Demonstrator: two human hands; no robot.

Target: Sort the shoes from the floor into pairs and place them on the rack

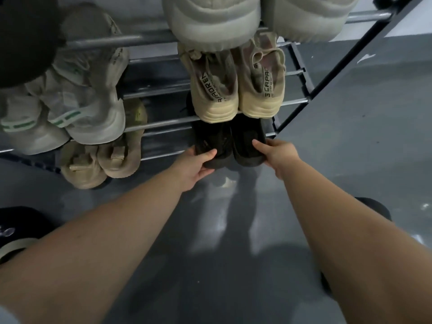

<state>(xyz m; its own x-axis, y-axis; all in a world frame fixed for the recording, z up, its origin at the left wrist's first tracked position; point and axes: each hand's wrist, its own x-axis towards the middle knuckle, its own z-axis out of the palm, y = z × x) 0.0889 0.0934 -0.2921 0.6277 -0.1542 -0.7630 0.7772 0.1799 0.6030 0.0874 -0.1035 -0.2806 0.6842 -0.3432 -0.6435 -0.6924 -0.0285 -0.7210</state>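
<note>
- Shoe rack (161, 122): upper tiers carry paired pale sneakers; tan pair (100, 164) sits on the lowest tier.
- Floor (350, 148): no loose shoes visible; sorting appears near completion.
- Black shoes (230, 142): side by side at lowest tier's right end.
- Left hand (198, 163), right hand (277, 155): each grip curled around one black shoe's heel.
</note>
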